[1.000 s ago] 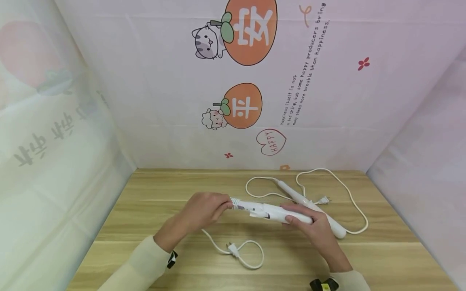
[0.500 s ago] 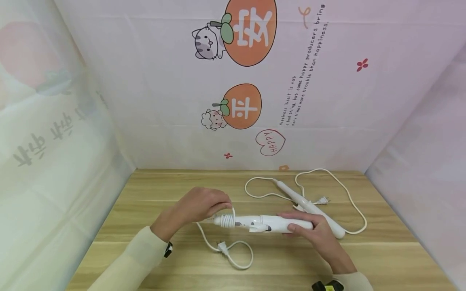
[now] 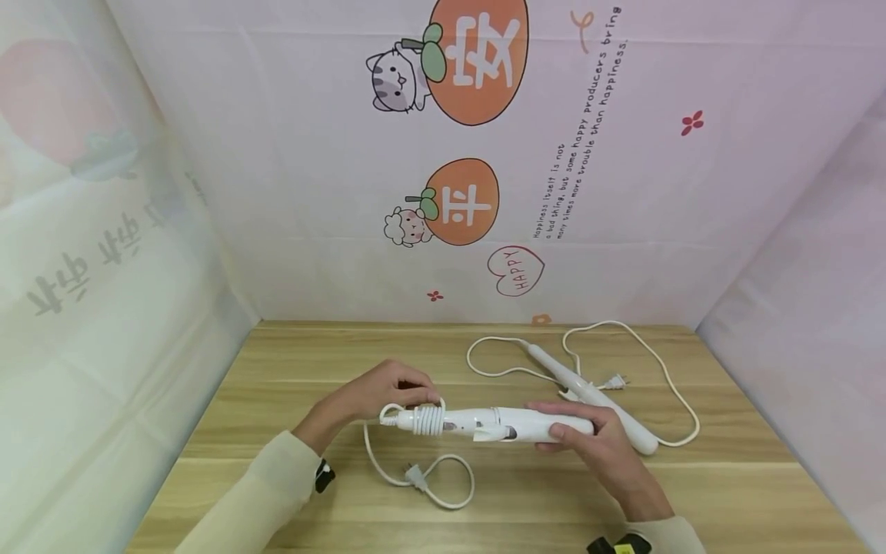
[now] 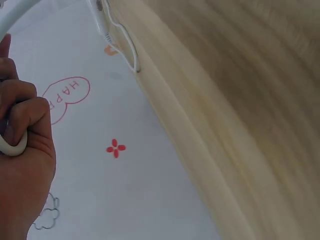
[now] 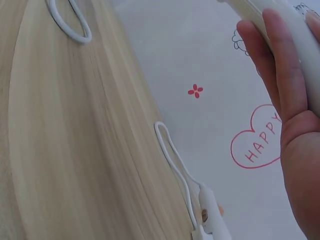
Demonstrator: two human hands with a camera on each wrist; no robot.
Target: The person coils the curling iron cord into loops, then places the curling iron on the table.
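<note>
A white curling iron [image 3: 522,425] is held level above the table, its thick barrel gripped by my right hand [image 3: 602,442]. Several turns of its white cord [image 3: 428,421] wrap round the narrow handle end. Just behind those turns, my left hand [image 3: 384,391] pinches the cord with curled fingers; in the left wrist view a cord loop [image 4: 15,146] passes through them. The free end hangs to the table, where its two-pin plug [image 3: 415,477] lies beside a loop. In the right wrist view, fingers [image 5: 287,70] lie along the white barrel.
A second white curling iron [image 3: 574,380] lies slantwise at the back right. Its loose cord [image 3: 667,369] loops around it, with a plug [image 3: 614,382] beside it. Printed white cloth [image 3: 311,192] walls the wooden table [image 3: 311,500] at the back and both sides.
The curling iron has lowered slightly and the wound turns now show in full. My left hand has carried the cord round the handle. The plug and its loop have shifted left.
</note>
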